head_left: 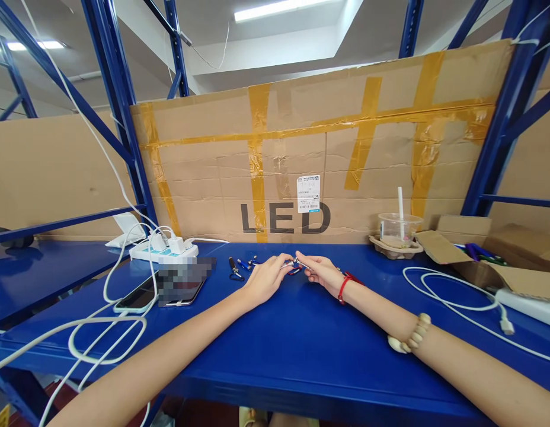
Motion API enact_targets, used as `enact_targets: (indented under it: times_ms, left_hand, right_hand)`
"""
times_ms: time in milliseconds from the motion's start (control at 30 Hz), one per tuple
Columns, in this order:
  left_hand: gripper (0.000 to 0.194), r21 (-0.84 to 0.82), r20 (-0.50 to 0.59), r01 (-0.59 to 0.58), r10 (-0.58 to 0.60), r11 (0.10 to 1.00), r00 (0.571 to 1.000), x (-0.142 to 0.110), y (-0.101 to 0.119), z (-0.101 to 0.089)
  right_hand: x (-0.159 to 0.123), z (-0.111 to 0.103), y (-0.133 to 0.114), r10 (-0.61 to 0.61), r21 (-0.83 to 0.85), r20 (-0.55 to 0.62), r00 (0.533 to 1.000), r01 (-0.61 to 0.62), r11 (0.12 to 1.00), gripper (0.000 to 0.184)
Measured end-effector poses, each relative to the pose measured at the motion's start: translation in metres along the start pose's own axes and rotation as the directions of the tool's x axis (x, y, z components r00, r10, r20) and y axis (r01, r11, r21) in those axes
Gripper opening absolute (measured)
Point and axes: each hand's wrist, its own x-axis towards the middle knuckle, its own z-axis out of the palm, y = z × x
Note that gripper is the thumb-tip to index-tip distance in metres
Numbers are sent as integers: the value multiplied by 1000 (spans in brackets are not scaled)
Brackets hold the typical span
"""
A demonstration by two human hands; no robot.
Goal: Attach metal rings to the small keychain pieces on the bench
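Observation:
Over the blue tabletop [275, 344], my left hand [265, 280] and my right hand [323, 274] meet with their fingertips pinched. Between them is a small silver metal piece [296, 261], possibly a clasp; its exact kind is too small to make out. Both hands are closed on it, and the fingers partly hide it. Just under the fingertips shows a bit of red and dark blue cord [295, 271]. Left of my left hand lie a small black piece with a loop [234, 270] and several small blue pieces [245, 264]. A red bracelet circles my right wrist.
Two phones [186, 290] and a white power strip [163, 254] with plugs and looping cables stand at left. A plastic cup with a straw [399, 228], an open cardboard box [483, 255] and a white cable [457, 302] are at right. Taped cardboard [213, 178] walls the back.

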Motion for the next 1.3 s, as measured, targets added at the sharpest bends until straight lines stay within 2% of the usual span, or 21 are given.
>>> enact_targets:
  times_ms: [500, 733, 900, 1167, 1300]
  left_hand:
    - [26, -15, -42, 6, -6, 1000, 999, -1, -2, 0]
    - [24, -79, -14, -109, 108, 991, 994, -1, -3, 1]
    - [23, -111, -8, -142, 142, 984, 990, 0, -4, 1]
    - [21, -159, 27, -110, 116, 981, 993, -2, -4, 0]
    - [22, -197, 80, -118, 136, 973, 987, -2, -4, -1]
  right_hand:
    - [-2, 2, -2, 10, -45, 38, 999, -9, 999, 41]
    - [2, -7, 1, 32, -64, 139, 990, -23, 998, 40]
    - [3, -10, 3, -10, -56, 197, 980, 21, 998, 40]
    - [2, -9, 3, -30, -111, 186, 982, 51, 993, 43]
    - [1, -10, 1, -18, -193, 157, 987, 49, 980, 45]
